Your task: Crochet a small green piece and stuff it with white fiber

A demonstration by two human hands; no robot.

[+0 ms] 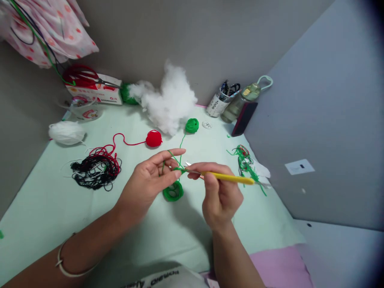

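Head view: a person's right hand (pixel 220 194) grips a yellow hook (pixel 229 177), its long axis nearly level, tip pointing at the left hand (pixel 147 182). The left hand, nearer that tip, pinches the green work (pixel 179 170) between thumb and finger. Yarn (pixel 181 142) runs to a ball (pixel 192 125) beyond the grip; a green coil (pixel 166 194) sits just below it.

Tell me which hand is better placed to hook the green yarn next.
Probably the right hand: it holds the yellow-handled crochet hook, metal end toward the green yarn. The left hand is occupied, pinching that yarn.
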